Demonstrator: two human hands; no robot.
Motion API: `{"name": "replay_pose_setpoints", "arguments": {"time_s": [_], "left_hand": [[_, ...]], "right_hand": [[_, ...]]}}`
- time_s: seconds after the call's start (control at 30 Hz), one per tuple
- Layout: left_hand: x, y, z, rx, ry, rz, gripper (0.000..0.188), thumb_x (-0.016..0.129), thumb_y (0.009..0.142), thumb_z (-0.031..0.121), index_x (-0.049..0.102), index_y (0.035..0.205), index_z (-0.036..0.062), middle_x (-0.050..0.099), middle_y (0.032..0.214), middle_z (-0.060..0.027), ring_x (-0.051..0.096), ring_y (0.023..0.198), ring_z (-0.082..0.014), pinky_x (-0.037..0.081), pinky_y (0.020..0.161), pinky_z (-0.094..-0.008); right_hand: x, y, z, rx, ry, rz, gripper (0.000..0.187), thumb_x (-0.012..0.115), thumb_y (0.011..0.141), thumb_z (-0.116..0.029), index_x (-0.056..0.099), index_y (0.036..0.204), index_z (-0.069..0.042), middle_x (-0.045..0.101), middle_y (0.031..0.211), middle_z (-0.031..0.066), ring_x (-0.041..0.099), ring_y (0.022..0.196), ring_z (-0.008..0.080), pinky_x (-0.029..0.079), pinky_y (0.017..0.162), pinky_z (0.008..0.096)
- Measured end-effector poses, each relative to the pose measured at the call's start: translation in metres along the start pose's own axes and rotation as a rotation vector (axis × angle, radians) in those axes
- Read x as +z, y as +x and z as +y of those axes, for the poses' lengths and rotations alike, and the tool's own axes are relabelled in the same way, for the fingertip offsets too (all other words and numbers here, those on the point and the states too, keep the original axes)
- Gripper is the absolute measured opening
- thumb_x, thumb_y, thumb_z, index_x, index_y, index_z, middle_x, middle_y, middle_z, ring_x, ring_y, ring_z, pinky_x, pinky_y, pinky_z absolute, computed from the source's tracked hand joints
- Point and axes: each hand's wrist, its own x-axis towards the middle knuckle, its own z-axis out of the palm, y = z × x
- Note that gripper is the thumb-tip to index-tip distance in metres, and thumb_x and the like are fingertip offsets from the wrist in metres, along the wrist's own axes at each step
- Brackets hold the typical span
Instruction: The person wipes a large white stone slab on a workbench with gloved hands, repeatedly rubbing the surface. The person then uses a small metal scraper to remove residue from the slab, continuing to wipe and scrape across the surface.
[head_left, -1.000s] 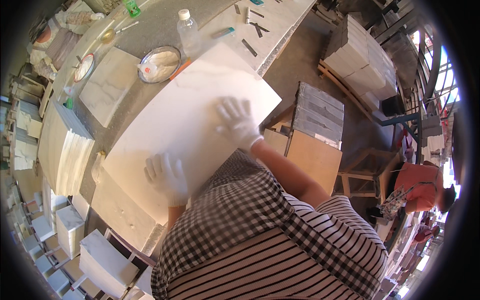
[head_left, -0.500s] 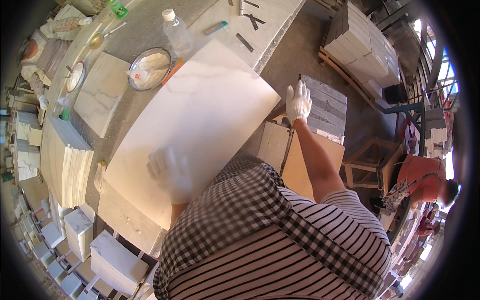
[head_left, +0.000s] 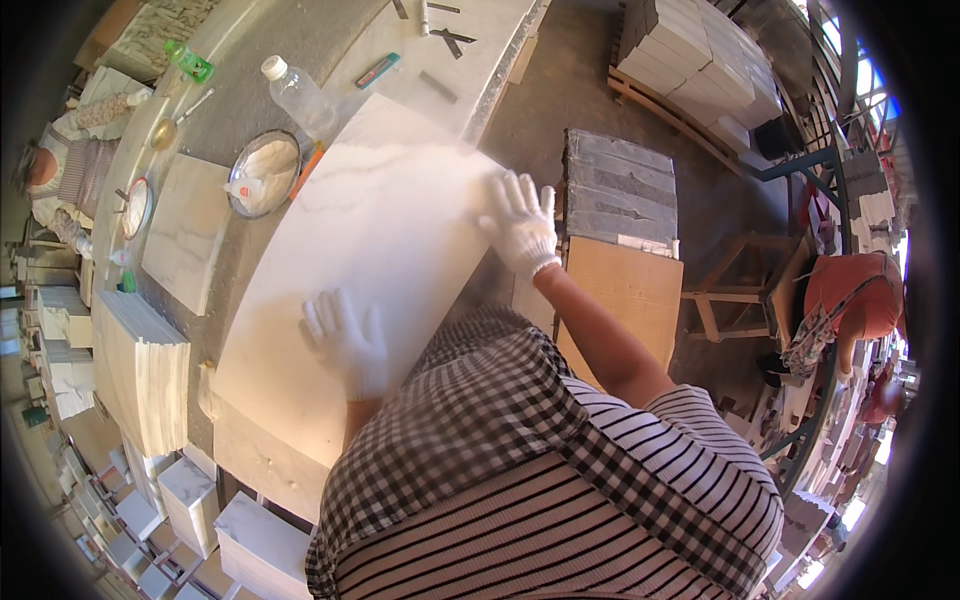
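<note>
A large pale marble slab with faint grey veins lies in front of me on the workbench. My left hand, in a white knit glove, rests on the slab's near part with fingers spread. At the slab's right edge is my right hand, gloved the same way; its fingers are stretched out and its fingertips reach over the slab's corner. Neither hand holds anything. Beyond the slab's far left edge sits a round metal bowl of whitish paste, with an orange-handled tool beside it.
A clear plastic bottle and a teal cutter stand and lie on the bench. Stacked tiles are at the left, grey blocks at the right. Co-workers are on both sides.
My right hand has moved left from beside the grey blocks onto the slab's edge. My left hand stays on the slab, its fingers now clearer. The view has shifted slightly.
</note>
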Motion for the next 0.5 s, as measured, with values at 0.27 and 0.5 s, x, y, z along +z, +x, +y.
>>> {"name": "replay_pose_setpoints", "arguments": {"time_s": [0.27,0.5], "left_hand": [[0.003,-0.010,0.000,-0.044,-0.014,0.002,0.052,0.061,0.094,0.037,0.055,0.131,0.0027,0.054,0.136,-0.0193,0.040,0.135,-0.0446,0.030,0.112,-0.0558],[0.009,-0.007,-0.006,-0.119,-0.047,0.045,0.052,0.061,0.093,0.040,0.056,0.133,0.0068,0.056,0.134,-0.0190,0.042,0.133,-0.0449,0.028,0.113,-0.0597]], "right_hand": [[0.013,0.008,-0.053,-0.209,0.031,-0.002,0.077,0.043,0.097,-0.058,0.031,0.153,-0.006,0.031,0.159,0.0177,0.025,0.149,0.0345,0.014,0.118,0.0642],[0.025,0.003,-0.116,-0.721,0.048,-0.211,0.072,0.047,0.095,-0.055,0.036,0.152,-0.012,0.029,0.160,0.0176,0.022,0.150,0.0357,0.010,0.119,0.0649]]}}
